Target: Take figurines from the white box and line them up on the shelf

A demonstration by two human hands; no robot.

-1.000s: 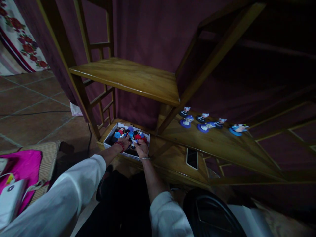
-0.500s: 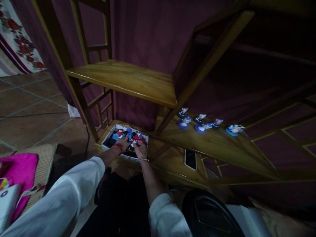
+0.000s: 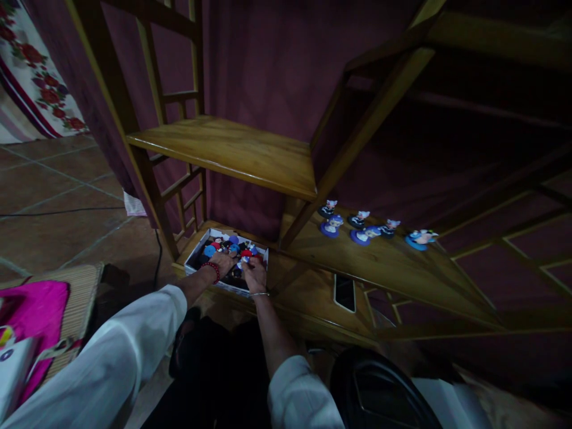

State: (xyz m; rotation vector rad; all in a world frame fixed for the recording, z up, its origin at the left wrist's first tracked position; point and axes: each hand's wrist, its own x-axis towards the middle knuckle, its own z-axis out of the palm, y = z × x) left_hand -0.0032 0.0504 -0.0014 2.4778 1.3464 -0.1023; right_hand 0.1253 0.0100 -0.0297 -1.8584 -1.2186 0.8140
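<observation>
A shallow white box holds several small figurines in blue, red, black and purple. My left hand, with a red bead bracelet at its wrist, reaches into the box among them. Its fingers are stretched out over the figures, their tips partly hidden. My right hand, wearing a thin bangle, is at the right side of the box, fingers closed on a small white and purple figurine. On the shelf to the right stand several figurines on round bases, some purple and white, some black, one light blue.
The box sits on the low wooden ledge of a lattice shelf unit. A phone lies on that ledge. Above the box juts a wooden shelf. A black rounded seat-like object is at lower right, a pink cloth at left.
My right hand's figurine shows slightly more clearly now. Both hands stay inside the box, and the view has shifted a little.
</observation>
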